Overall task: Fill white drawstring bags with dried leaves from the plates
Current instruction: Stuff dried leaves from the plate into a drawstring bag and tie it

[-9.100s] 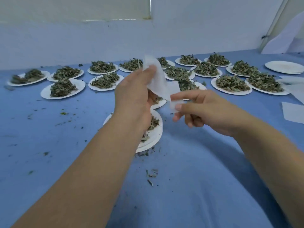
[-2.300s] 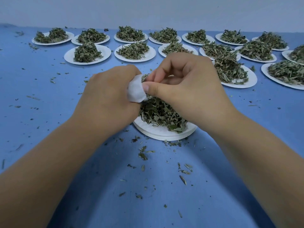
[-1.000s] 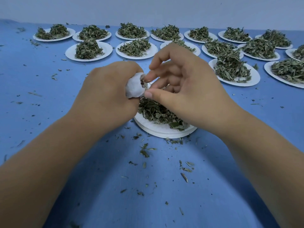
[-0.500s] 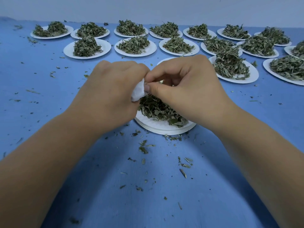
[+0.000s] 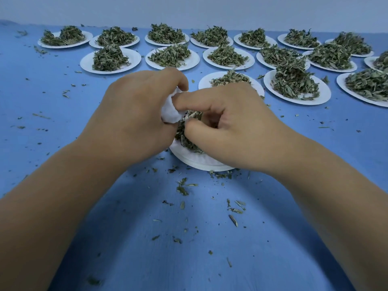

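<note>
At frame centre our left hand (image 5: 134, 120) grips the white bag (image 5: 170, 112) just above the near plate (image 5: 195, 162), likely so strays fall back onto it. The fingers (image 5: 189, 98) of our right hand (image 5: 231, 127) curl round a pinch of leaves (image 5: 186, 135) beside the bag's mouth. Heaped plates (image 5: 111, 59) line the worktop (image 5: 63, 101) across the frame's top.

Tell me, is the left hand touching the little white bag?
Touching. The head view shows the left hand gripping the white bag, curled tight round it with no gap between them.
</note>
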### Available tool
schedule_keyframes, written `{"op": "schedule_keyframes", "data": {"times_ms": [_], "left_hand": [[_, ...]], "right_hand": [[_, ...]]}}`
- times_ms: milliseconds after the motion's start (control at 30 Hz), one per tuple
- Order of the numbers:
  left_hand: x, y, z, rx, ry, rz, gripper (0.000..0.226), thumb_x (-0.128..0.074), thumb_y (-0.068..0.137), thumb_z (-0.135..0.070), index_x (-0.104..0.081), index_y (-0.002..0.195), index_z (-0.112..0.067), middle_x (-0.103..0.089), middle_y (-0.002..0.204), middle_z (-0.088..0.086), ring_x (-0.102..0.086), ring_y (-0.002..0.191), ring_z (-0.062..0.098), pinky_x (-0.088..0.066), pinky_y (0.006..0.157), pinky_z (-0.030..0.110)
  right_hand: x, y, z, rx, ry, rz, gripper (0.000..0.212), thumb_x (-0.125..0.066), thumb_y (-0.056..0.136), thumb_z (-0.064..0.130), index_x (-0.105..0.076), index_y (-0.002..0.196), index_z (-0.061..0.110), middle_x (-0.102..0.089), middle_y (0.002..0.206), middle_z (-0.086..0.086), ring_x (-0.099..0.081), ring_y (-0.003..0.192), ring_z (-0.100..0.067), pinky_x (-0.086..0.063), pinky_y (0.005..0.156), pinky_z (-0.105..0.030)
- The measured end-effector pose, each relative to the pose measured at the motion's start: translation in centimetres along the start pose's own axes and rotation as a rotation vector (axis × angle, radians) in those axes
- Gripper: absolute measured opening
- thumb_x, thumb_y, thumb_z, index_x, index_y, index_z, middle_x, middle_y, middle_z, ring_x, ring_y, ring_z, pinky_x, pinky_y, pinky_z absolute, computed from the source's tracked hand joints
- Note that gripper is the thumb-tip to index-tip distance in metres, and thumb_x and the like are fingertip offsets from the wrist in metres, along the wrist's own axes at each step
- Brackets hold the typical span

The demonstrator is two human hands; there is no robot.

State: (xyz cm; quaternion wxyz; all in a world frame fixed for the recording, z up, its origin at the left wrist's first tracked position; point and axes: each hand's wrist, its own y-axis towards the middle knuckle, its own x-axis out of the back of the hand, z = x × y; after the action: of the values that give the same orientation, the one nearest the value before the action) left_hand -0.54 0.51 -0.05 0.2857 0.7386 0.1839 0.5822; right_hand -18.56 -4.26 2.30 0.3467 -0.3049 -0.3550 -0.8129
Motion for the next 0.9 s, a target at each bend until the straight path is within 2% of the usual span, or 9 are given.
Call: {"op": "schedule_keyframes", "data": {"times_ms": [133,333,433,500,567,667,733,800,900], "left_hand": [[-0.2,0.0,-0.3,-0.024,-0.022,0.036,0.039,-0.070,0.074,-0.012,-0.061,0.110,-0.023,-0.066,0.086,-0.009,-0.054,0.080,0.014,-0.045,0.065,0.034],[0.2,-0.2,-0.4,0.028,-0.081,0.002,0.046,-0.070,0.076,-0.010,-0.058,0.119,-0.021,-0.061,0.091,-0.012,-0.061,0.083,0.020,-0.052,0.070,0.037],[0.2,-0.1,-0.9,0.019,-0.076,0.043,0.054,-0.072,0.074,-0.006,-0.055,0.123,-0.022,-0.057,0.093,-0.014,-0.064,0.087,0.024,-0.053,0.075,0.038],[0.2,-0.1,-1.1,-0.007,-0.075,0.076,0.057,-0.073,0.072,-0.003,-0.055,0.124,-0.019,-0.058,0.093,-0.012,-0.064,0.083,0.024,-0.055,0.073,0.042],[0.3,0.0,-1.1,-0.022,-0.080,0.086,0.060,-0.070,0.070,-0.002,-0.053,0.124,-0.020,-0.061,0.093,-0.011,-0.062,0.081,0.021,-0.053,0.071,0.038],[0.2,-0.1,-1.1,-0.008,-0.125,0.046,0.060,-0.062,0.071,-0.012,-0.048,0.127,-0.029,-0.064,0.095,-0.011,-0.056,0.078,0.010,-0.050,0.068,0.032],[0.1,0.0,-0.9,0.086,-0.214,-0.021,0.062,-0.063,0.075,-0.024,-0.042,0.132,-0.036,-0.062,0.099,-0.014,-0.058,0.081,0.009,-0.049,0.066,0.027],[0.0,0.0,-0.4,0.197,-0.289,-0.047,0.068,-0.069,0.076,-0.033,-0.036,0.136,-0.040,-0.059,0.099,-0.019,-0.058,0.089,0.004,-0.044,0.066,0.010],[-0.3,-0.2,0.8,0.325,-0.257,0.051,0.071,-0.078,0.076,-0.036,-0.036,0.133,-0.045,-0.056,0.094,-0.029,-0.056,0.087,0.002,-0.037,0.063,0.009]], "right_hand": [[0.0,-0.1,-0.2,-0.001,0.006,0.043,0.026,-0.058,0.087,0.002,-0.070,0.089,0.025,-0.048,0.049,0.028,-0.045,0.047,-0.010,-0.029,0.052,-0.012],[0.1,0.0,-0.6,-0.002,0.032,-0.146,0.019,-0.068,0.090,0.008,-0.079,0.096,0.022,-0.050,0.049,0.027,-0.049,0.046,-0.010,-0.034,0.056,-0.011],[0.0,0.0,-0.4,0.026,-0.032,-0.058,0.021,-0.066,0.090,0.009,-0.080,0.098,0.022,-0.049,0.048,0.026,-0.049,0.049,-0.012,-0.034,0.057,-0.016],[-0.1,0.0,-0.4,0.046,-0.058,-0.029,0.021,-0.066,0.090,0.008,-0.079,0.099,0.022,-0.049,0.050,0.032,-0.049,0.050,-0.008,-0.032,0.058,-0.011],[-0.2,0.1,-0.5,0.069,-0.071,-0.038,0.020,-0.066,0.091,0.009,-0.079,0.099,0.021,-0.048,0.052,0.038,-0.051,0.052,-0.004,-0.033,0.059,-0.009],[-0.3,0.2,-0.8,0.062,-0.049,-0.132,0.021,-0.065,0.092,0.008,-0.080,0.096,0.022,-0.045,0.046,0.022,-0.048,0.049,-0.010,-0.031,0.056,-0.011],[-0.4,0.2,-1.0,0.039,0.045,-0.239,0.022,-0.066,0.092,0.005,-0.080,0.095,0.021,-0.051,0.051,0.023,-0.042,0.042,-0.011,-0.030,0.053,-0.009],[-0.3,0.3,-1.1,0.006,0.150,-0.346,0.019,-0.067,0.093,0.005,-0.080,0.096,0.018,-0.060,0.064,0.030,-0.036,0.039,-0.010,-0.029,0.052,-0.008],[0.0,0.5,-1.3,-0.039,0.247,-0.439,0.018,-0.068,0.094,0.006,-0.080,0.097,0.019,-0.065,0.070,0.028,-0.032,0.040,-0.012,-0.030,0.048,-0.014]]}}
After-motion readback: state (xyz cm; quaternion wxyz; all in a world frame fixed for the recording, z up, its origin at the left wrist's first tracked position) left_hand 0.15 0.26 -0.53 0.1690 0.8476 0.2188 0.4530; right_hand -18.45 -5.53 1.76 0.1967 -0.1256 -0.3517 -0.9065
